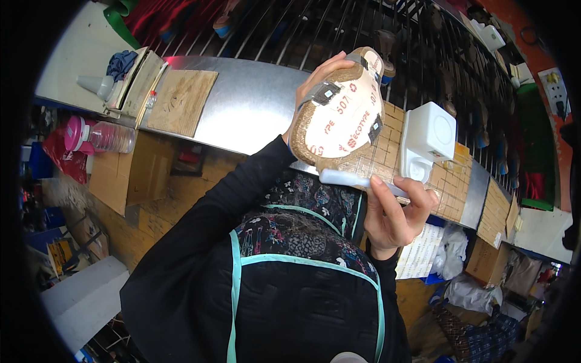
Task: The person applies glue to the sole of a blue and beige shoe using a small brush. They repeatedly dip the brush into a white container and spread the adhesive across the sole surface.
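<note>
My left hand [310, 80] is wrapped round the side of a shoe bottom [348, 112], holding it up over the bench. This piece has a pale insole board with red print, a brown woven edge, and dark straps folded over its sides. Between the thumb and fingers of my right hand [396, 212] is a slim white tool [345, 177]. The tool's thick end lies close against the shoe's near, rounded end; whether it touches, I cannot tell. To the right of the shoe stands a white dispenser [428, 133] with a small round cup at its near side.
A metal bench top [242, 103] runs across, with a gridded brown board [387, 136] and a cardboard sheet [181, 103] on it. Behind it is a rack of metal bars [284, 30] with shoes. A pink-capped bottle [109, 137] and cardboard box [130, 172] are at left.
</note>
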Tool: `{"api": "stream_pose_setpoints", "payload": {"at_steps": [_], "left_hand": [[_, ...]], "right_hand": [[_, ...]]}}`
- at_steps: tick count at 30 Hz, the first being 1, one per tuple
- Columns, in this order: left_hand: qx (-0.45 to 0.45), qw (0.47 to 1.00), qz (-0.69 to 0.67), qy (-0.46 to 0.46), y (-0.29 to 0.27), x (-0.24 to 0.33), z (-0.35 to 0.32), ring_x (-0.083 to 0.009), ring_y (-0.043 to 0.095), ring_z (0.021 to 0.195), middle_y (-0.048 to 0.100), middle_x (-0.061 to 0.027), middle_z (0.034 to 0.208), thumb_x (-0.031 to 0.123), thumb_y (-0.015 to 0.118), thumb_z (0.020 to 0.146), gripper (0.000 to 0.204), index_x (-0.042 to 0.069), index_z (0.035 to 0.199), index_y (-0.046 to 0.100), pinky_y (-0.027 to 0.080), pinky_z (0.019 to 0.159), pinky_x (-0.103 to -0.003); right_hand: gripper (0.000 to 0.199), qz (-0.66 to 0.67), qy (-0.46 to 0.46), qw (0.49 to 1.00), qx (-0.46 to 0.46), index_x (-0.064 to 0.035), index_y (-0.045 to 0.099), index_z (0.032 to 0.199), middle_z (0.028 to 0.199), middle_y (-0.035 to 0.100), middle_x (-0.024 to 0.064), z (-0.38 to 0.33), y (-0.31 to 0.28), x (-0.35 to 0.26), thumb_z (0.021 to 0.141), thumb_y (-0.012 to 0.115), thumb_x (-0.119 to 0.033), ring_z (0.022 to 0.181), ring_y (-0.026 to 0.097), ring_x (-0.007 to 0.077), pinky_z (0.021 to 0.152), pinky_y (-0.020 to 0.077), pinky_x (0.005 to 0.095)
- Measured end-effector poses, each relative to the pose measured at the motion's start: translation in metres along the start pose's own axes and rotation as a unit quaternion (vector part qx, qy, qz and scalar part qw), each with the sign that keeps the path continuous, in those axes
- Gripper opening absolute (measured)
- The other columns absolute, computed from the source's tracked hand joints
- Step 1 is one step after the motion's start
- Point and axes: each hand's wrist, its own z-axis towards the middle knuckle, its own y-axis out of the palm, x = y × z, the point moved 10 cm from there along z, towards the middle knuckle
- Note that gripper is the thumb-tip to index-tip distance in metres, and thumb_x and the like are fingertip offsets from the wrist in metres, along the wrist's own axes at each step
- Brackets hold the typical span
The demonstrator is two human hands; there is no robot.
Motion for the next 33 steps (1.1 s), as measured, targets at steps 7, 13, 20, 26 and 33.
{"api": "stream_pose_setpoints", "payload": {"at_steps": [7,13,20,26,33], "left_hand": [[-0.059,0.963,-0.216,-0.148,0.014,-0.016,-0.011,-0.0237,0.037,0.137,0.036,-0.0131,0.148,0.024,0.074,0.083,0.069,0.007,0.140,0.041,0.039,0.110,-0.034],[-0.079,0.958,-0.237,-0.142,0.018,-0.022,-0.014,-0.0251,0.036,0.138,0.033,-0.0149,0.150,0.036,0.071,0.085,0.070,0.008,0.141,0.040,0.038,0.111,-0.035],[-0.089,0.935,-0.301,-0.166,0.027,-0.040,-0.022,-0.0282,0.035,0.139,0.029,-0.0181,0.151,0.035,0.077,0.078,0.074,0.008,0.138,0.043,0.040,0.110,-0.037],[-0.095,0.953,-0.256,-0.131,0.025,-0.039,-0.020,-0.0287,0.044,0.132,0.028,-0.0181,0.151,0.011,0.091,0.061,0.092,0.010,0.138,0.040,0.045,0.107,-0.038],[-0.012,0.991,-0.075,-0.111,-0.003,-0.031,-0.010,-0.0262,0.043,0.134,0.034,-0.0167,0.149,0.024,0.081,0.075,0.070,0.008,0.135,0.048,0.044,0.106,-0.035]], "right_hand": [[0.043,-0.022,-0.022,0.999,0.007,-0.0172,0.077,0.101,0.101,0.053,0.0008,0.002,0.001,-0.008,0.060,0.083,-0.005,0.070,0.054,0.0121,0.080,0.0258,0.0288],[0.044,-0.042,0.034,0.998,0.032,-0.0172,0.076,0.099,0.102,0.053,0.0018,0.001,-0.001,0.005,0.059,0.085,-0.004,0.071,0.053,0.0134,0.079,0.0255,0.0298],[0.044,0.024,0.031,0.998,0.041,-0.0207,0.076,0.100,0.101,0.052,0.0018,-0.009,0.006,0.008,0.060,0.086,-0.008,0.074,0.053,0.0145,0.088,0.0273,0.0323],[0.037,0.050,0.072,0.995,0.037,-0.0185,0.077,0.099,0.100,0.054,0.0040,-0.014,0.008,0.019,0.064,0.085,-0.009,0.076,0.052,0.0156,0.086,0.0288,0.0341],[0.035,-0.061,0.049,0.997,0.016,-0.0162,0.077,0.100,0.096,0.056,0.0018,-0.009,0.008,0.004,0.065,0.083,-0.010,0.071,0.051,0.0140,0.081,0.0268,0.0316]]}}
